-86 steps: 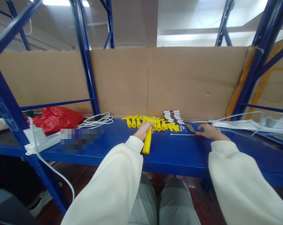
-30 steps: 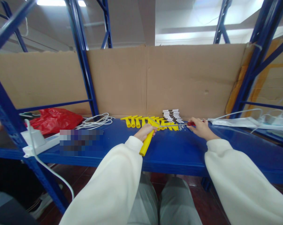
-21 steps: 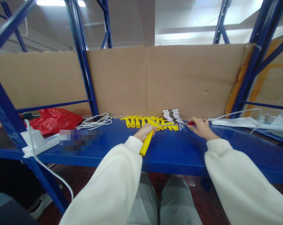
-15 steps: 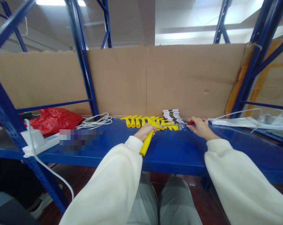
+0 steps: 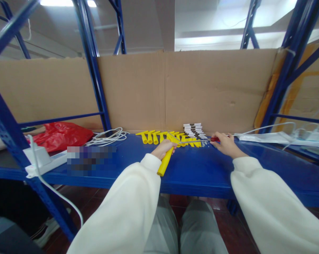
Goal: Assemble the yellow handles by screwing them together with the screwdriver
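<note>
My left hand (image 5: 163,149) is closed around a yellow tube-like piece (image 5: 165,165), whose lower end points toward me. My right hand (image 5: 224,142) grips the red handle (image 5: 215,139) of a tool. The tool's thin metal shaft (image 5: 195,141) runs left to the upper part of the yellow piece; exactly how they meet is too small to tell. Behind my hands lies a row of several yellow pieces (image 5: 150,137) on the blue shelf (image 5: 198,169). Several white and black packets (image 5: 193,129) are lined up at the back, right of the middle.
A red plastic bag (image 5: 62,135), a coiled white cable (image 5: 109,137) and a white power strip (image 5: 52,163) lie on the left. Another power strip (image 5: 267,138) is at the right. Cardboard (image 5: 159,91) stands along the back between blue posts. Part of a person shows at the far left.
At the far left edge, a person's arm or hand has shifted beside the red bag. My hands, the yellow piece and the tool show almost no movement.
</note>
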A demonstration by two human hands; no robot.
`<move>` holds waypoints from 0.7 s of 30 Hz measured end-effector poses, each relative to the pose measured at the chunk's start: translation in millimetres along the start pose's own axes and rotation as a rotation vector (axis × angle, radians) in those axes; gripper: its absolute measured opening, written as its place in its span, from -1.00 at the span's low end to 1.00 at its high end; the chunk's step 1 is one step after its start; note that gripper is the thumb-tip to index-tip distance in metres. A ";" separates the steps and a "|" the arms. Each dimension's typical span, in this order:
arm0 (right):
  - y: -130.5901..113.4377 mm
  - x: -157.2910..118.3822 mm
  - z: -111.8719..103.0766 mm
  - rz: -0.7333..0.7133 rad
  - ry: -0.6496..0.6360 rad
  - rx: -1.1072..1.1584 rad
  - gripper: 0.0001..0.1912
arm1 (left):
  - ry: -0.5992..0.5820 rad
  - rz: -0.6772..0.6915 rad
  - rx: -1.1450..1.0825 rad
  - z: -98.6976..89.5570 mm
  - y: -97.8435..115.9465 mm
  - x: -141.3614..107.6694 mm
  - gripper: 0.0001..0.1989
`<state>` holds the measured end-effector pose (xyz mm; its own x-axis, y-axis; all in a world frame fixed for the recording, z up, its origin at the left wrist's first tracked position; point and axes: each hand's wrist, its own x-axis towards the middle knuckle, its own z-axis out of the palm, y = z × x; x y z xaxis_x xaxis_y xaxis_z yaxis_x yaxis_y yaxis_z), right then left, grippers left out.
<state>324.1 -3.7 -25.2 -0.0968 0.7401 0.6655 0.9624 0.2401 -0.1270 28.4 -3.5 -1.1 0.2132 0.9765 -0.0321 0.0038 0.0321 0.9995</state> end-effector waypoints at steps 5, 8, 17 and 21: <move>2.3 1.0 2.9 -0.041 0.019 -0.011 -0.90 | 0.033 0.030 0.186 1.9 1.4 -2.2 -0.66; 2.7 1.3 4.7 -0.043 0.012 -0.012 -0.90 | 0.037 0.037 0.246 2.8 2.2 -3.6 -0.69; -1.4 0.0 3.4 -0.034 -0.039 -0.022 -0.93 | 0.040 0.043 0.334 2.8 1.1 -4.1 -0.73; -3.4 0.1 3.1 -0.011 -0.076 -0.036 -0.93 | 0.049 0.052 0.365 2.8 1.0 -3.9 -0.68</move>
<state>320.0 -2.5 -27.0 -0.1254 0.7835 0.6086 0.9695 0.2271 -0.0925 30.3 -7.9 0.0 0.1752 0.9841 0.0277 0.3443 -0.0876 0.9348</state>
